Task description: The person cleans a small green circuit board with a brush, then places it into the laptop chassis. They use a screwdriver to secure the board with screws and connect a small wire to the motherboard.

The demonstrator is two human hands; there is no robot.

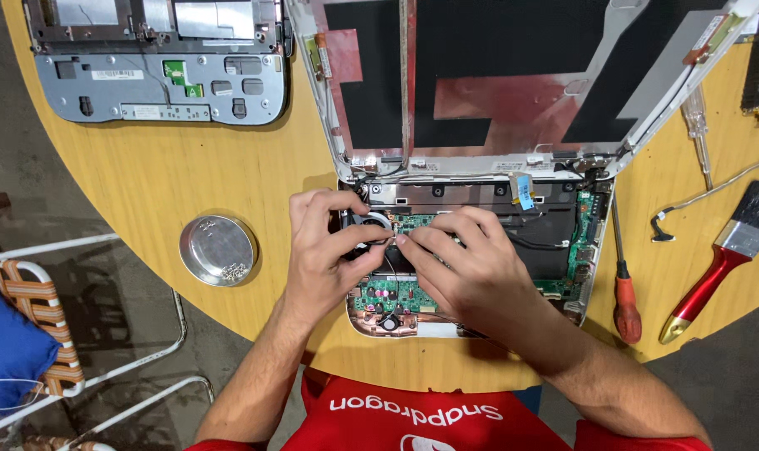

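A small part on the green board (pixel 393 294) is being pinched, right where the two hands meet, near the middle of the open laptop base (pixel 471 250). The part itself is too small and too hidden to be told clearly; a thin dark wire (pixel 389 266) can be seen running down from that spot. The spot lies just beside the round black fan (pixel 369 227), which is partly covered.

The left hand (pixel 329 255) is reached in from the left, and the right hand (pixel 471 271) from the right. Both are about equally near, with their fingertips touching at the same spot. The grip of each hand is nearly closed, with thumb and first finger pressed close together on the small part. The other fingers are curled and rested on the board.

The laptop base is lying flat on the round wooden tabletop (pixel 145 175), with its long side running left to right. The lid (pixel 513 83) is laid open behind it, away from the person.

To the left, a small round metal dish (pixel 217 250) with tiny screws in it is set. To the right, a screwdriver with a red handle (pixel 624 292) and a paintbrush with a red handle (pixel 722 259) are laid, well apart from the hands. A grey laptop cover (pixel 158 63) is placed at the far left.
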